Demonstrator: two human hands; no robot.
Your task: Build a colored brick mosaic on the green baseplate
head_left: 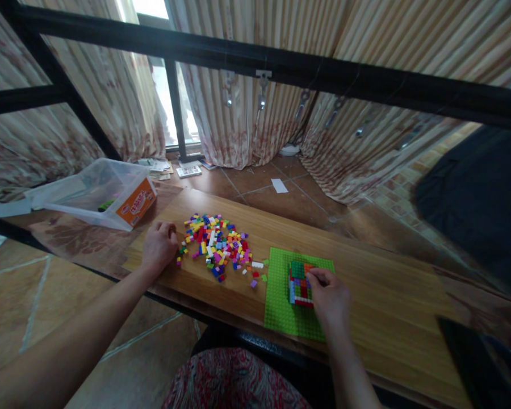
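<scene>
A green studded baseplate (281, 307) lies on the wooden table, bearing a block of stacked toy bricks (298, 284) in several colours. My right hand (330, 292) is at the right side of that block, thumb and fingertips pinched together at its upper right edge. Whether a small brick sits between those fingertips is hidden. Left of the baseplate spreads a loose pile of small coloured bricks (217, 244). At the pile's left edge my left hand (159, 244) rests on the table with its fingers curled in; what they hold, if anything, cannot be seen.
A clear plastic bin (96, 196) with an orange label stands at the table's left end. Along the far side runs a black metal rail (238, 51) with hanging clips, before striped curtains (255, 125). A dark flat object (468, 352) lies at the right end.
</scene>
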